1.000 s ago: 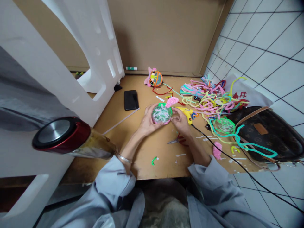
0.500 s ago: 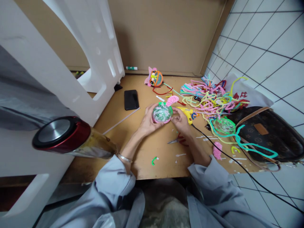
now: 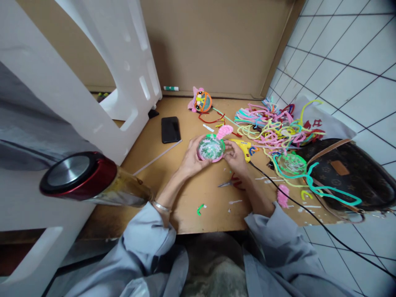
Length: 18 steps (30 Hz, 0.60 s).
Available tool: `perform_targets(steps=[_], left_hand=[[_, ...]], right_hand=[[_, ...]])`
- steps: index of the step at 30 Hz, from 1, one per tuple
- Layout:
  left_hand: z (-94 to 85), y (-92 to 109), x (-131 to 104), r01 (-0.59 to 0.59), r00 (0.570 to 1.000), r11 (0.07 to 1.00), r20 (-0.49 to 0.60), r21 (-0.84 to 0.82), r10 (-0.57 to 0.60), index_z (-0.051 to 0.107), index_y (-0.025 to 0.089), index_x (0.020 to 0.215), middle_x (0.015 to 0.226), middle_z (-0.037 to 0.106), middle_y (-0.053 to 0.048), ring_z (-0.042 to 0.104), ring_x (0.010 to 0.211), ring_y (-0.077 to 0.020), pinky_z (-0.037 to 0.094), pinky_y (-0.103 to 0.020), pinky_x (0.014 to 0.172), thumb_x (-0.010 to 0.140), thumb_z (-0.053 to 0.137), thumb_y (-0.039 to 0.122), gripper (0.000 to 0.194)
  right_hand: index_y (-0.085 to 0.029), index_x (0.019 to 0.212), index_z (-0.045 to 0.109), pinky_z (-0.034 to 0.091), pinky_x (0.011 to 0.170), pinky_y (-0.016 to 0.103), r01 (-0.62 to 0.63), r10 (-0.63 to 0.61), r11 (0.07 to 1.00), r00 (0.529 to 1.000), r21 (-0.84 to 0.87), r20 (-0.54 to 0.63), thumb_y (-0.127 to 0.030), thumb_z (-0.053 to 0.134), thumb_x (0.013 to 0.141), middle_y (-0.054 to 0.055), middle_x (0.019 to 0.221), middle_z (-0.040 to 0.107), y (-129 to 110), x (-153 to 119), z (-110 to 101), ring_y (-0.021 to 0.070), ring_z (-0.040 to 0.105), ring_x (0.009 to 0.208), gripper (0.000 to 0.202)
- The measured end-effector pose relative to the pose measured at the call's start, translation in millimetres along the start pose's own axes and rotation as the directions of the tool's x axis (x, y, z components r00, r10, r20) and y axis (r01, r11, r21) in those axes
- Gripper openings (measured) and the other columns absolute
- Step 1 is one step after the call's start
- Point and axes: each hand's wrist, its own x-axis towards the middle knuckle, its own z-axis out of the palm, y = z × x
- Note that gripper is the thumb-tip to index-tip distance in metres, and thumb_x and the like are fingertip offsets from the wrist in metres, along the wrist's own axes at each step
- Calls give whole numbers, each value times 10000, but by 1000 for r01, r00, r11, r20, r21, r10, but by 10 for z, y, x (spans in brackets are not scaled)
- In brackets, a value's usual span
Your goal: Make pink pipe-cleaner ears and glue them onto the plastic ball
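Observation:
A clear round ball [image 3: 211, 148] trimmed in green and pink is held above the middle of the table, with a fuzzy pink piece [image 3: 225, 131] sticking out at its upper right. My left hand [image 3: 192, 159] wraps round the ball's left and lower side. The fingers of my right hand [image 3: 234, 156] are pressed together at its right edge. A yellow glue gun [image 3: 243, 148] lies just beyond my right hand. Scissors with red handles [image 3: 230, 182] lie partly under my right forearm. Behind sits an orange-trimmed ball with eyes and pink parts [image 3: 202, 101].
A tall flask with a red lid [image 3: 95, 177] stands at the left. A black phone [image 3: 170, 129] lies beyond my left hand. On the right are piled fuzzy stems [image 3: 272, 123], a second green ball [image 3: 292, 163], a brown bag [image 3: 355, 173] and a black cord [image 3: 287, 196].

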Motion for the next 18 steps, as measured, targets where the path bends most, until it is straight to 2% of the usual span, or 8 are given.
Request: perform_targets(steps=[10, 18], left_hand=[[-43, 106, -12, 27, 999, 999, 40, 23, -28, 446, 233, 1454, 1461, 462, -141, 464, 1385, -359, 381, -533, 1177, 622, 833, 296, 920], [-41, 126, -12, 15, 997, 1000, 76, 27, -17, 434, 231, 1458, 1470, 439, -143, 434, 1410, -359, 354, -532, 1199, 639, 834, 308, 914]], right_hand=[[-232, 1155, 589, 529, 695, 289, 21, -25, 997, 998, -72, -59, -192, 595, 756, 6, 945, 645, 111, 9, 13, 130, 610, 698, 401], [-236, 1106, 643, 571, 764, 327, 93, -99, 984, 995, -152, -30, -305, 626, 818, 40, 947, 673, 101, 11, -18, 189, 642, 851, 297]])
